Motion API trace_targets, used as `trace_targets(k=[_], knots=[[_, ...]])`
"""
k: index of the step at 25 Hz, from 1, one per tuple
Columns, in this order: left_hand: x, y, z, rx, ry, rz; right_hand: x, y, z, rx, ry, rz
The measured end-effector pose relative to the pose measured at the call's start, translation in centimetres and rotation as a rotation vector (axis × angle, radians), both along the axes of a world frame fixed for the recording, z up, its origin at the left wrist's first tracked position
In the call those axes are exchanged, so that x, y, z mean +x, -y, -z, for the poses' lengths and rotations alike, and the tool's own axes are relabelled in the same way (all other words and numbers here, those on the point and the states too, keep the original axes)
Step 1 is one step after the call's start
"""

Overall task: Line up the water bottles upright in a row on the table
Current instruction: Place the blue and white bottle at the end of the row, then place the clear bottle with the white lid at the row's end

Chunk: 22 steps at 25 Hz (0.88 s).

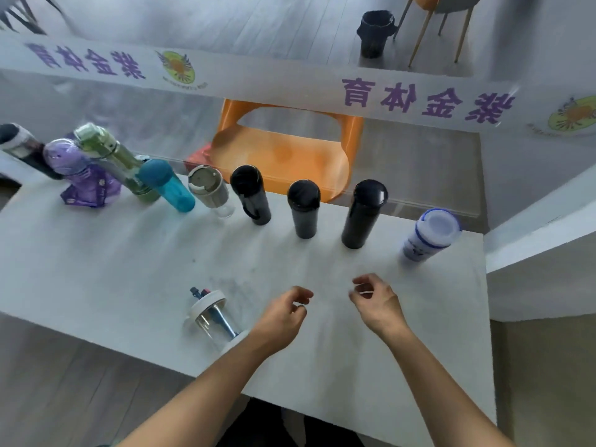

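Note:
Several water bottles stand upright in a row along the far side of the white table (96,269): a purple one (84,179), an olive green one (113,156), a teal one (167,185), a beige-lidded clear one (209,190), three black ones (251,195) (304,209) (364,214) and a white-and-blue one (430,235). A clear bottle with a white lid (213,314) lies on its side near the front edge, beside my left wrist. My left hand (283,314) and my right hand (375,300) hover over the table with loosely curled fingers, holding nothing.
A dark bottle (19,143) stands at the far left corner. An orange chair (283,150) sits behind the table under a glass partition with purple lettering. A black bin (374,33) and chair legs are farther back. A white ledge (541,221) borders the right.

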<state>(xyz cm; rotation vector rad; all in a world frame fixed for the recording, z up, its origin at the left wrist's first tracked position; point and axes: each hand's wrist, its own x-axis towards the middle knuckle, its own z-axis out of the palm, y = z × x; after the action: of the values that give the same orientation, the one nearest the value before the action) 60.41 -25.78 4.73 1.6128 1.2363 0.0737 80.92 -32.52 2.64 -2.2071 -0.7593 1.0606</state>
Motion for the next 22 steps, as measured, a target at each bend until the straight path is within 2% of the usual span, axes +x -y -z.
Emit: trace_targets(k=[4,7,10,13,18,22], knots=[[-8.8,-0.6,0.3,0.142,-0.023,-0.294,-9.3,-3.5,0.6,-0.007,-0.055,-0.222],[-14.1,-1.0,0.8,0.264,-0.136,-0.508,-15.7,-5.4,1.2,-0.037,-0.069,-0.380],[-18.1,-1.5,2.3,0.026,-0.218,-0.589,-20.5,-7.1,1.8,-0.075,-0.035,-0.485],[-19.5,-1.9,3.4,-0.289,-0.051,-0.561,-23.2,-8.4,2.2,-0.135,-0.033,-0.523],[-20.3,-2.4,4.6,-0.434,0.092,-0.501,-23.9,-8.6,2.2,-0.156,-0.024,-0.446],[-18.2,-2.6,4.2,-0.460,0.159,-0.430,-22.1,-6.8,1.1,-0.111,-0.037,-0.322]])
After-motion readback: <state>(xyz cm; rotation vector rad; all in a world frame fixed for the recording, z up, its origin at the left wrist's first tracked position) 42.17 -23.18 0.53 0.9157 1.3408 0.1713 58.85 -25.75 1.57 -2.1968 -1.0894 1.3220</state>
